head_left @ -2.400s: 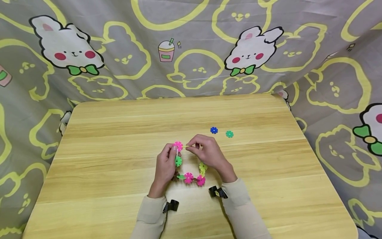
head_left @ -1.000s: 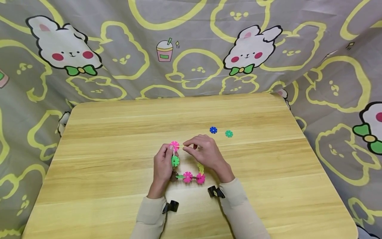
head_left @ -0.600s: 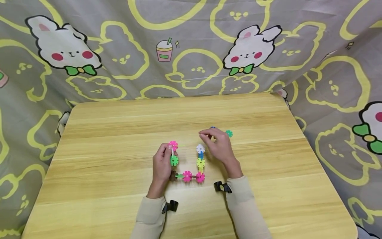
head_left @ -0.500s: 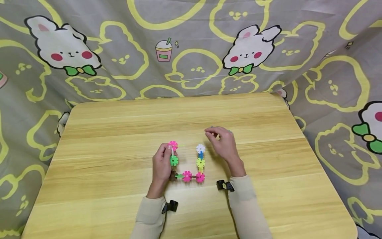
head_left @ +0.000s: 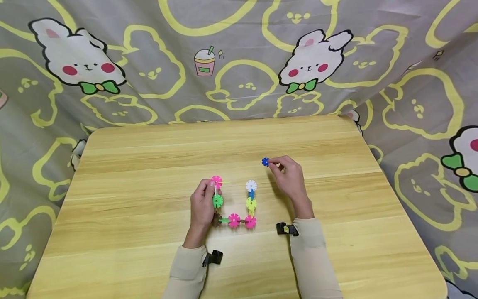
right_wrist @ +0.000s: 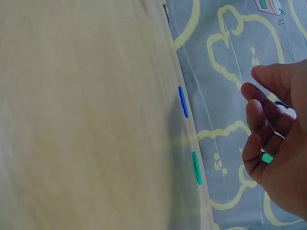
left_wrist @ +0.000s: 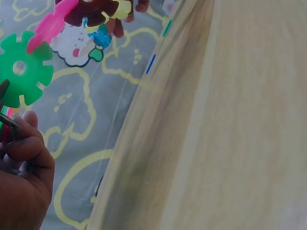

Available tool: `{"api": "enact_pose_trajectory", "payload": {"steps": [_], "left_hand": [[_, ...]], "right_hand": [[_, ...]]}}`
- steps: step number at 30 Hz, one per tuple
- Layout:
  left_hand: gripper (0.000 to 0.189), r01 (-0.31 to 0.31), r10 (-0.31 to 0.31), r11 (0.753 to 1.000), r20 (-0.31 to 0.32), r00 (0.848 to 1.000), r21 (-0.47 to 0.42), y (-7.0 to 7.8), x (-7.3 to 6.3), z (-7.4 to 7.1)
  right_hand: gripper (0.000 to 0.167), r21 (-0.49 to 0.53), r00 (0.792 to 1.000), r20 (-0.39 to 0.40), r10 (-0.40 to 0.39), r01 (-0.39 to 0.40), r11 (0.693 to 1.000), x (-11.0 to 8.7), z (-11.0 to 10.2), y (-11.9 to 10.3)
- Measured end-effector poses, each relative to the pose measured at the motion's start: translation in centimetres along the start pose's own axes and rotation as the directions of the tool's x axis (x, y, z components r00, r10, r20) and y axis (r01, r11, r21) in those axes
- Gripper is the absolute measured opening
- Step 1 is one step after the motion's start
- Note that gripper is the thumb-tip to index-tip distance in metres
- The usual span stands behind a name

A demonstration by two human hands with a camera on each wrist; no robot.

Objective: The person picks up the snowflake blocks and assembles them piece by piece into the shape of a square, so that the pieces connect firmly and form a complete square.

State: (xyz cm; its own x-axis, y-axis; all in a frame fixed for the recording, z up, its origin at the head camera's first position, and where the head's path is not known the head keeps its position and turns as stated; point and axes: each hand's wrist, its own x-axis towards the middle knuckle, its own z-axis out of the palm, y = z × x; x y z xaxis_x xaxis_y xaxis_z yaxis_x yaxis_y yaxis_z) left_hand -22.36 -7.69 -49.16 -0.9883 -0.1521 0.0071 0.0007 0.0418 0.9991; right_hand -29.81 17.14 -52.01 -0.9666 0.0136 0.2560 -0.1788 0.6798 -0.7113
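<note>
My left hand (head_left: 203, 203) pinches one end of a U-shaped chain of notched plastic snowflake discs, near a pink disc (head_left: 217, 181) with a yellow disc (head_left: 225, 182) edge-on in it. Below its thumb sits a green disc (head_left: 218, 201); this side runs down to a brown disc (head_left: 216, 220). The chain's other arm ends in a white disc (head_left: 251, 185). My right hand (head_left: 290, 176) is at a loose blue disc (head_left: 265, 162), fingertips overlapping its edge. In the right wrist view its fingers are parted, holding nothing, and the blue disc (right_wrist: 183, 102) lies flat on the table.
A loose teal-green disc (right_wrist: 196, 168) lies on the wooden table (head_left: 130, 187) beside the blue one; in the head view the right hand hides it. A patterned grey curtain (head_left: 239, 95) hangs behind the table's far edge. Black wrist cameras are on both sleeves.
My right hand has let go of the yellow disc, which stays in the pink one, and moved right and farther back to the blue disc. The left hand keeps its hold, nearly still.
</note>
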Motion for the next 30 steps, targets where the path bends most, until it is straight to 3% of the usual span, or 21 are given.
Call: {"api": "enact_pose_trajectory", "payload": {"steps": [9,17,30], "left_hand": [[0.027,-0.005,0.005,1.000,0.006,1.000,0.008,0.1,-0.1,0.0],[0.027,-0.008,0.007,1.000,0.014,1.000,0.012,0.1,-0.1,0.1],[0.028,-0.005,0.004,0.998,0.017,1.000,0.058,0.2,-0.1,0.0]], "right_hand": [[0.018,0.027,0.988,0.042,0.149,-0.150,0.988,0.1,-0.5,0.5],[0.027,0.001,0.950,0.095,0.296,-0.297,0.955,0.1,-0.9,1.7],[0.036,-0.078,0.919,0.153,0.363,-0.354,0.932,0.1,-1.3,2.7]]}}
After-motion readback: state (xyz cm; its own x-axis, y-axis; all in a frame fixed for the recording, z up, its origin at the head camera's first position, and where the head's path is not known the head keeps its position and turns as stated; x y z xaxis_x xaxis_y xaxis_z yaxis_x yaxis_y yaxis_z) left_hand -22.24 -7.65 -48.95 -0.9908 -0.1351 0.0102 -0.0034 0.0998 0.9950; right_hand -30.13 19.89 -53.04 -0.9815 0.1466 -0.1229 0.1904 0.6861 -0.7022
